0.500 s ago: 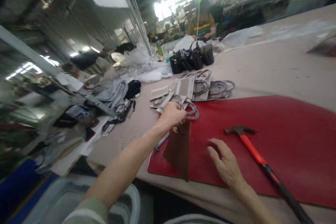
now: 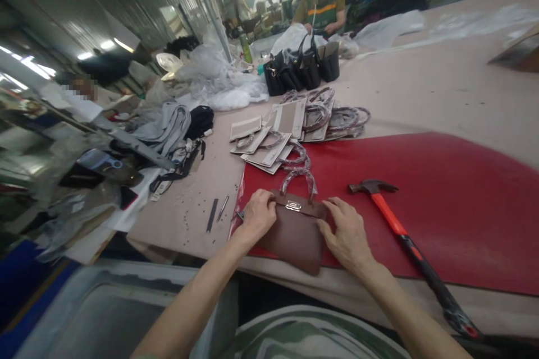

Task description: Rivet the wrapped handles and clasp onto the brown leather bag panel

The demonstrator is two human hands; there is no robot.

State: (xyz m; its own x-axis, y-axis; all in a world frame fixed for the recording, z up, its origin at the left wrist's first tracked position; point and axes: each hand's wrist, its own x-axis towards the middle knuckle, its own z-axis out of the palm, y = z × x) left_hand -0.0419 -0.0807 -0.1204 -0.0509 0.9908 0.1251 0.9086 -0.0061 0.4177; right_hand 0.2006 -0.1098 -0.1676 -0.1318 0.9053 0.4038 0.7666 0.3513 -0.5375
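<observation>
A brown handbag panel (image 2: 295,238) with a metal clasp (image 2: 293,206) and a plastic-wrapped handle (image 2: 301,179) lies at the near edge of a red mat (image 2: 455,207). My left hand (image 2: 257,216) is closed on its upper left edge. At the upper right edge, my right hand (image 2: 346,230) grips it between thumb and fingers. Right of that hand a claw hammer (image 2: 389,216) with a red and black handle rests on the mat, its head pointing away from me.
Beyond the mat lies a pile of similar panels with wrapped handles (image 2: 290,118). Several black handbags (image 2: 301,70) stand behind it, near a seated person (image 2: 322,8). Left of the mat are a dark strip (image 2: 212,215) and a thin metal tool (image 2: 223,208).
The brown panel has turned its clasp side up, with its handle pointing away. My right hand has come from the mat onto its right edge; my left hand has moved to the left edge.
</observation>
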